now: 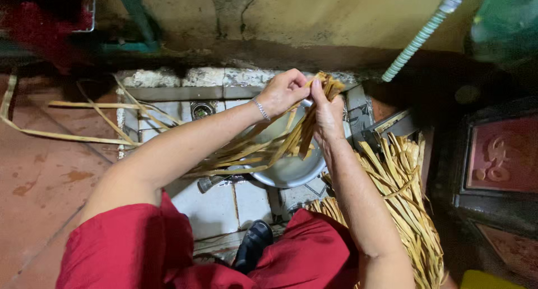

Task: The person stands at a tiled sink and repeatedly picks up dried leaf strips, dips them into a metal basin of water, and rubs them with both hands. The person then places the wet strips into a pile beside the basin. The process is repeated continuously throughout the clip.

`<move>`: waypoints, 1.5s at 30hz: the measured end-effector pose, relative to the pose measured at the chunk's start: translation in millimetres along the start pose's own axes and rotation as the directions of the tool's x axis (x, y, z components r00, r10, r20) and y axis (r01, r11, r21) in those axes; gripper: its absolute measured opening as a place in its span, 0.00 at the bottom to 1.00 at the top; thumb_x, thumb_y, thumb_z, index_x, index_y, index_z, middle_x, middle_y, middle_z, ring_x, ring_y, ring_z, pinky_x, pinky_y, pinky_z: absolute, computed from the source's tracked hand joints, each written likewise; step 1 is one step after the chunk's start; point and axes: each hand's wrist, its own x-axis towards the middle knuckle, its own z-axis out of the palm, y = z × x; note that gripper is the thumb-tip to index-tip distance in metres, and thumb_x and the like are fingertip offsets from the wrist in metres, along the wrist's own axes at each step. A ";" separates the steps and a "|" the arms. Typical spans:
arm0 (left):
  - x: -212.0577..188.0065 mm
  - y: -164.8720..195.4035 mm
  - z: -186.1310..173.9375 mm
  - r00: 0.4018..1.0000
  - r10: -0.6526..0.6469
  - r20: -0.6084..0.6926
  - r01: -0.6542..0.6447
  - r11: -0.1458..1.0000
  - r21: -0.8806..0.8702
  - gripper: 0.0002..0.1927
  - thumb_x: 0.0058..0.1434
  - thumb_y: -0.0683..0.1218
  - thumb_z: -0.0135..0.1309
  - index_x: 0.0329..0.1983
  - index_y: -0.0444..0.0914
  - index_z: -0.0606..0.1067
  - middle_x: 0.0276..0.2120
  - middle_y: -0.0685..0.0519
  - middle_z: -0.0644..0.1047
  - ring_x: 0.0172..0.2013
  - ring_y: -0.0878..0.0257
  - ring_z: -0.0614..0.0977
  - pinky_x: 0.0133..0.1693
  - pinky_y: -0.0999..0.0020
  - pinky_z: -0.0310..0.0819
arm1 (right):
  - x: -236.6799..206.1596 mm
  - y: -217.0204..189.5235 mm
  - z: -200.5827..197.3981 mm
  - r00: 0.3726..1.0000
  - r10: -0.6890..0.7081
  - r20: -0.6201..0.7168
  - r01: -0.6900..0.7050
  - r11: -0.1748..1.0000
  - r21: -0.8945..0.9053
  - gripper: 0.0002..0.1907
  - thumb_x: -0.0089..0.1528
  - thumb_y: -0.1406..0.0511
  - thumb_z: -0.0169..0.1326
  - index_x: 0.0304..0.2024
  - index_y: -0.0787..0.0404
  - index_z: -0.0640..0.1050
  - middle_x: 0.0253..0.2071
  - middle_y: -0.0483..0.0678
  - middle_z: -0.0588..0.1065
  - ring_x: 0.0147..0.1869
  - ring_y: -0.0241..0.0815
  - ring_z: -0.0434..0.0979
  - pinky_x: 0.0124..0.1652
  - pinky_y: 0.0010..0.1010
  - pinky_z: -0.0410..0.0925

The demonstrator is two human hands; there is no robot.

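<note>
Head camera view, looking straight down at a person's two bare forearms meeting over a washing spot on the floor. Both hands grasp the same bunch of long, flat, yellow-brown strips point(305, 126), which look like split bamboo or dried leaf. The left hand point(283, 93), with a thin silver bracelet point(260, 110) at the wrist, pinches the top of the bunch with its fingertips closed on it. The right hand point(327, 112) is closed on the bunch just beside it, thumb and fingers wrapped around the upper ends. The two hands touch at the fingertips.

From the grip, the strips hang down and fan out to the left over a round metal basin point(291, 168), which sits on a tiled, wet drain area point(246, 202). A small floor drain point(202, 110) lies to the upper left of the basin. To the right of the right forearm lies a large heap of similar strips point(409, 205). A few loose strips point(84, 121) trail over the reddish floor tiles on the left. A ribbed hose point(417, 40) slants down from the upper right against a stained yellow wall. Red clothing point(129, 250) covers the person's knees at the bottom, with a black shoe point(253, 244) between them.
</note>
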 end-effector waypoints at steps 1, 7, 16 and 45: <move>1.2 0.6 -2.9 0.995 -0.094 0.045 0.097 0.993 -0.067 0.09 0.61 0.49 0.59 0.36 0.39 0.76 0.26 0.59 0.78 0.24 0.73 0.77 0.26 0.74 0.76 | -1.8 -3.0 7.9 0.999 0.049 -0.020 -0.049 0.999 0.001 0.13 0.67 0.60 0.55 0.48 0.62 0.78 0.43 0.46 0.78 0.45 0.36 0.78 0.41 0.28 0.74; 8.5 6.3 -19.8 0.939 -0.192 0.286 0.212 0.977 -0.038 0.18 0.64 0.52 0.52 0.24 0.36 0.76 0.19 0.56 0.75 0.18 0.68 0.75 0.20 0.69 0.73 | -6.0 -1.9 31.8 0.997 0.078 -0.015 -0.077 0.995 0.061 0.14 0.69 0.61 0.51 0.46 0.67 0.79 0.45 0.52 0.81 0.43 0.41 0.80 0.39 0.33 0.76; 4.9 20.6 -5.1 0.939 -0.182 0.293 0.180 0.983 0.033 0.11 0.58 0.49 0.50 0.24 0.40 0.75 0.18 0.56 0.74 0.18 0.66 0.73 0.21 0.67 0.66 | 13.8 24.1 20.8 0.956 -0.051 -0.290 0.065 0.997 0.039 0.11 0.68 0.63 0.53 0.37 0.66 0.76 0.33 0.53 0.79 0.29 0.43 0.78 0.25 0.32 0.69; -90.1 -29.2 35.3 0.788 -0.236 0.568 0.009 0.928 0.373 0.20 0.64 0.57 0.39 0.27 0.42 0.76 0.22 0.52 0.78 0.26 0.61 0.82 0.34 0.62 0.76 | 3.2 -21.9 -185.1 0.531 0.117 -0.839 0.251 0.924 0.288 0.04 0.60 0.75 0.43 0.33 0.62 0.68 0.28 0.50 0.71 0.31 0.44 0.74 0.40 0.42 0.76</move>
